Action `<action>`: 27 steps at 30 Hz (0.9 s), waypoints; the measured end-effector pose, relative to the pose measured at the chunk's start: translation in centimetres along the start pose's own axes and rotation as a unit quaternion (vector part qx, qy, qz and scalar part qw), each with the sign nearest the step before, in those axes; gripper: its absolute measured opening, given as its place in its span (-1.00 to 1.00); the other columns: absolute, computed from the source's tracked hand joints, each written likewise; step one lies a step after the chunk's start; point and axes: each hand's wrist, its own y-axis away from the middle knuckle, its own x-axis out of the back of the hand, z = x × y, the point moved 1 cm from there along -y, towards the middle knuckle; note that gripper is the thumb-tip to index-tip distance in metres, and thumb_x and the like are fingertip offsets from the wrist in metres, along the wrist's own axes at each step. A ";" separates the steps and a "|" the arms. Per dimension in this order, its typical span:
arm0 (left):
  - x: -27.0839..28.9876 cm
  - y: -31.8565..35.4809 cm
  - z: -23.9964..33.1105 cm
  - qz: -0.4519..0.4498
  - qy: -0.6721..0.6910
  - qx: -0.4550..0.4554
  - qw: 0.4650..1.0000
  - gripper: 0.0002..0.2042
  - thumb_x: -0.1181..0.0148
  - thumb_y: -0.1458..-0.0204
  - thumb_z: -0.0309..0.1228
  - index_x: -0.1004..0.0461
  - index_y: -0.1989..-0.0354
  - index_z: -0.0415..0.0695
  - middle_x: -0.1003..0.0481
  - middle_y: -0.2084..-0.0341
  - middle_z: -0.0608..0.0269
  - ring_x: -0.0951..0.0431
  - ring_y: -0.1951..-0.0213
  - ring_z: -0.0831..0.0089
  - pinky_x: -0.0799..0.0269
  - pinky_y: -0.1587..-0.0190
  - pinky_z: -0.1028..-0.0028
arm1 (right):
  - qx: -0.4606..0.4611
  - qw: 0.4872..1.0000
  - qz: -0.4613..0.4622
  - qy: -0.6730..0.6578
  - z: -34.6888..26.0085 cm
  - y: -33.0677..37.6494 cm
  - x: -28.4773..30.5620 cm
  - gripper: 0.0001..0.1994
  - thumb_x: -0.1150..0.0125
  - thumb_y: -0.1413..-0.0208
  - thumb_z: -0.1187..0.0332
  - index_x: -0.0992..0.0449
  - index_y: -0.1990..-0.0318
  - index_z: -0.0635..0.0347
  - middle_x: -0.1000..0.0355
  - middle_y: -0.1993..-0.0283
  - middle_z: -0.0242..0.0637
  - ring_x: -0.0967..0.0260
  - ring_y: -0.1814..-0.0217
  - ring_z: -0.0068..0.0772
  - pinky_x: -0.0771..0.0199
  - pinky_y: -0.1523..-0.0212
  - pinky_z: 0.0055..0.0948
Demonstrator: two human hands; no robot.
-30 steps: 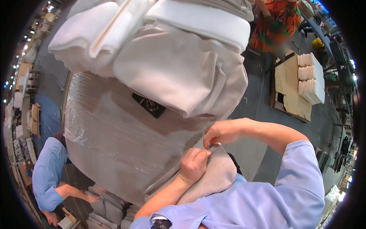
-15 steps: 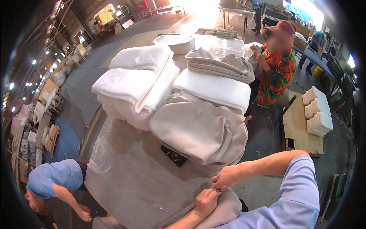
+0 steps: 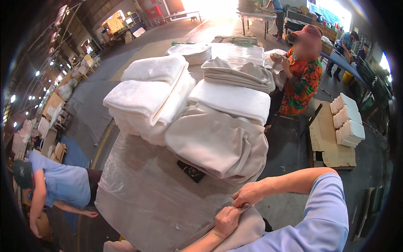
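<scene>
Both pinching beige cloth edge, left hand below right hand, w/ cloth under them

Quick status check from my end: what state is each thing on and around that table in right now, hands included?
Left hand: closed, gripping the beige cloth.
Right hand: fingers pinched on the cloth's edge.
Beige cloth: bunched at the table's near edge.
Table: covered in wrinkled clear plastic.
White folded stack: folded, piled.
Beige fabric bundle: folded, slumping.
Black object: flat, partly under the bundle.
</scene>
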 end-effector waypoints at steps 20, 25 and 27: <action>1.4 0.6 -0.3 -0.025 0.064 0.212 0.975 -0.73 -0.40 -0.16 -0.21 -0.60 0.21 -0.18 -0.64 0.31 0.01 -0.67 0.27 0.00 -0.57 0.20 0.20 | 0.083 0.974 0.164 0.132 0.7 1.1 -2.3 -0.81 -0.23 -0.25 0.32 -0.45 0.04 0.07 -0.40 0.10 -0.21 -0.50 0.01 -0.05 -0.52 0.12 -0.04; 1.4 1.9 -2.5 -0.176 0.027 0.339 0.924 -0.57 -0.30 -0.21 -0.02 -0.62 0.12 -0.22 -0.66 0.29 -0.08 -0.68 0.27 0.09 -0.55 0.18 0.23 | 0.065 0.986 0.137 0.067 1.4 0.4 -2.7 -0.81 -0.22 -0.26 0.29 -0.44 0.04 0.07 -0.39 0.11 -0.19 -0.51 0.03 -0.04 -0.53 0.13 -0.02; 0.7 2.1 -2.3 -0.166 0.074 0.329 0.927 -0.60 -0.29 -0.24 -0.07 -0.63 0.13 -0.23 -0.66 0.35 0.00 -0.65 0.31 0.21 -0.53 0.19 0.29 | 0.065 0.988 0.121 0.071 1.7 0.5 -2.5 -0.81 -0.20 -0.28 0.29 -0.43 0.03 0.07 -0.38 0.13 -0.19 -0.51 0.06 -0.03 -0.53 0.15 -0.03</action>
